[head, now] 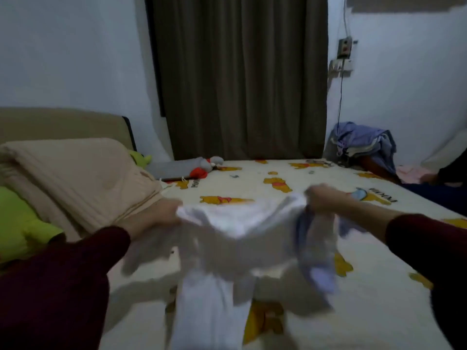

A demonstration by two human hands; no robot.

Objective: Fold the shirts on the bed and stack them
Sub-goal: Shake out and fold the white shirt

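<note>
Both hands grip white shirt (227, 238): left hand (161, 215) pinches one top corner, right hand (326, 198) bunches the other | shirt hangs blurred above bed (290, 178) | bedsheet print: yellow bears, mirrored lettering by them unreadable | clothes pile (364, 142) at far right corner

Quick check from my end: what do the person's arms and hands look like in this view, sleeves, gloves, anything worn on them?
Both arms wear long, dark maroon sleeves that end at the wrists. The left hand and right hand are bare: no gloves. No watch, ring or bracelet shows, though the picture is dim and blurred, so small items could be missed. The sleeve fabric looks plain, with no visible print or markings.
</note>
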